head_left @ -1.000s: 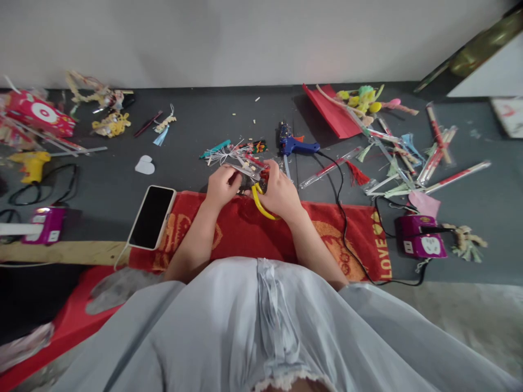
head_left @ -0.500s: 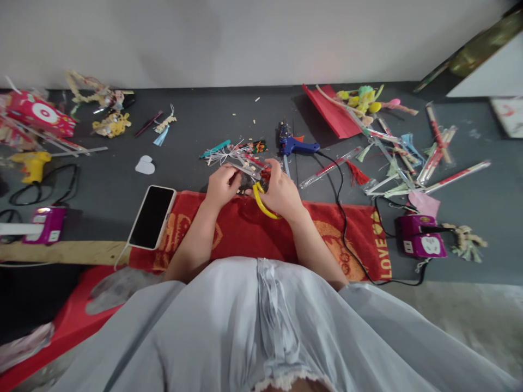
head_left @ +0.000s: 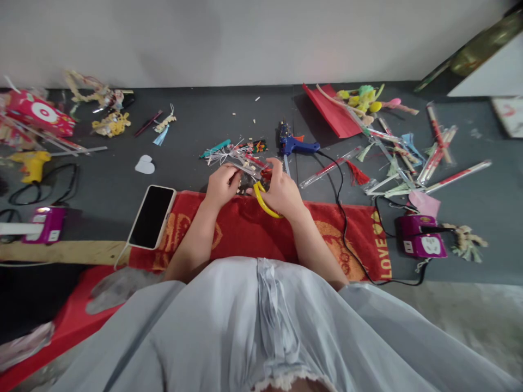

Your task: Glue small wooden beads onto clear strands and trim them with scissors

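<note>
My right hand (head_left: 281, 190) is closed on a pair of scissors with yellow handles (head_left: 263, 201), the blades pointing to the left. My left hand (head_left: 223, 184) is closed at the blade end, its fingertips pinched together. Whatever sits between those fingertips is too small to make out. Just beyond both hands lies a pile of white strings (head_left: 223, 157), a teal stick and small colourful bits. A blue glue gun (head_left: 296, 145) rests beyond my right hand, its black cord trailing right. Under my forearms is a red towel (head_left: 253, 234).
A phone (head_left: 152, 216) lies left of the towel, near a white paper heart (head_left: 145, 164). Farther left are a yellow glue gun (head_left: 33, 166) and a purple box (head_left: 44, 224). At right are a red folded sheet (head_left: 333, 111), wrapped sticks with tassels (head_left: 439, 147) and another purple box (head_left: 420, 237).
</note>
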Motion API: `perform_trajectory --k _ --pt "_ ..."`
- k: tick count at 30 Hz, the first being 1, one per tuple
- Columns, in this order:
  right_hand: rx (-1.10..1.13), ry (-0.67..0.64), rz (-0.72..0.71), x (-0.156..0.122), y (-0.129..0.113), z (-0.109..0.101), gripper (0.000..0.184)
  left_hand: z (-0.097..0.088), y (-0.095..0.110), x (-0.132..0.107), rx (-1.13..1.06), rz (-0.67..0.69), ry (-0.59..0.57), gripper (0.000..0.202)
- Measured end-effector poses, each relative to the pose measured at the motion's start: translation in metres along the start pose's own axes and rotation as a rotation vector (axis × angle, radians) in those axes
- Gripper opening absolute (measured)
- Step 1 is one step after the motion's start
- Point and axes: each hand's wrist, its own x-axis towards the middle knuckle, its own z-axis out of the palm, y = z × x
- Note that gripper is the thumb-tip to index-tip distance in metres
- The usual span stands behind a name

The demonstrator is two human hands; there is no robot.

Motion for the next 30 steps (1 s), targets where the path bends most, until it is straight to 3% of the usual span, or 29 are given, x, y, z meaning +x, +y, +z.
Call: perform_trajectory --k 8,16,30 --pt "-0.034 -0.031 0.023 -0.001 -0.001 -0.003 0.078 -0.002 0.000 0.002 -0.021 0.012 0.012 0.029" --pt "-0.013 0.035 -0.119 -0.002 -0.002 -0.001 0.074 -0.002 0.002 0.001 0.007 0.093 -0.060 0.030" --pt "-0.104 -0.041 -0.061 -0.004 -0.007 -0.011 0.058 -0.004 0.011 0.004 -0.046 0.077 -0.064 0.032"
